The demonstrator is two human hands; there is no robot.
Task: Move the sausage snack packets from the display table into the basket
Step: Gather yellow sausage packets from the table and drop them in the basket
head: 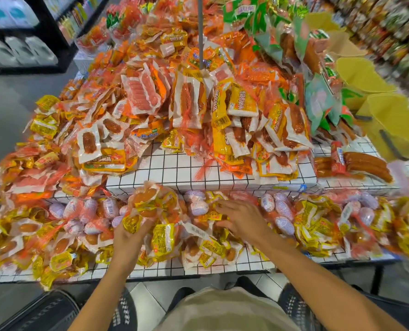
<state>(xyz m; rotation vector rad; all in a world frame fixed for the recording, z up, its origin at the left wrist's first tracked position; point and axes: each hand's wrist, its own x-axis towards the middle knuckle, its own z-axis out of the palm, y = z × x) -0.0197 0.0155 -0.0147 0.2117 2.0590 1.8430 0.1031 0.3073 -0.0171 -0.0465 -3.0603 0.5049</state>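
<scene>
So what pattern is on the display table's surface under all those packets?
White with a thin black grid, on the display table; clearest in the head view's centre.

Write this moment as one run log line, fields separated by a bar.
left hand: holds netted packet bundle | right hand: rests on lower-shelf packets | basket: not identified

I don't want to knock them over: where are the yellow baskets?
In the head view, the yellow baskets stand stacked at the display table's far right edge, beside the green packets.
</scene>
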